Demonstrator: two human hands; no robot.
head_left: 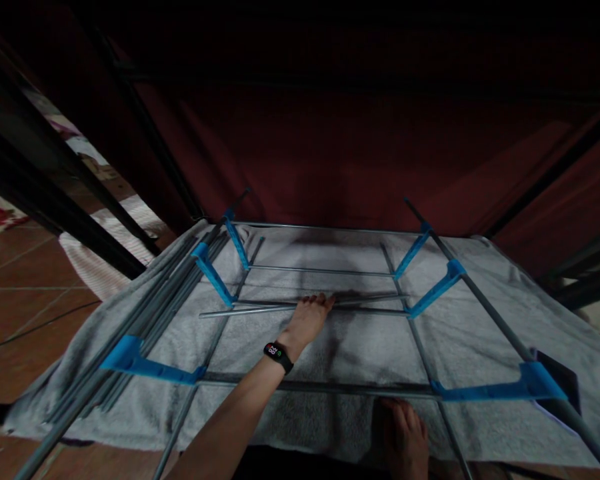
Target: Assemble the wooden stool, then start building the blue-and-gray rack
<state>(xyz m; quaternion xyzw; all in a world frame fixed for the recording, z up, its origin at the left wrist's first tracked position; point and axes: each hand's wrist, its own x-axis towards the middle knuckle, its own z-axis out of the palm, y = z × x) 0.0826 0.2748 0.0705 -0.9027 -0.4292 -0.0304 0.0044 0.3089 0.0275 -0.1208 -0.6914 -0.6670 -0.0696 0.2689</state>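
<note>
My left hand, with a black fitness band on its wrist, is closed around a loose thin grey metal tube. The tube slants slightly across a fixed crossbar of a metal rack frame. Blue plastic brackets join the frame's crossbars to its long side rails. Close to my body, my right hand rests in shadow on the grey blanket, just below the nearest crossbar. Its fingers look laid down side by side, with no object visible in them.
Several loose grey tubes lie bundled on the left of the blanket. A dark flat device sits under the right rail near a blue bracket. Dark red fabric on a black frame stands behind. Brown floor tiles show at left.
</note>
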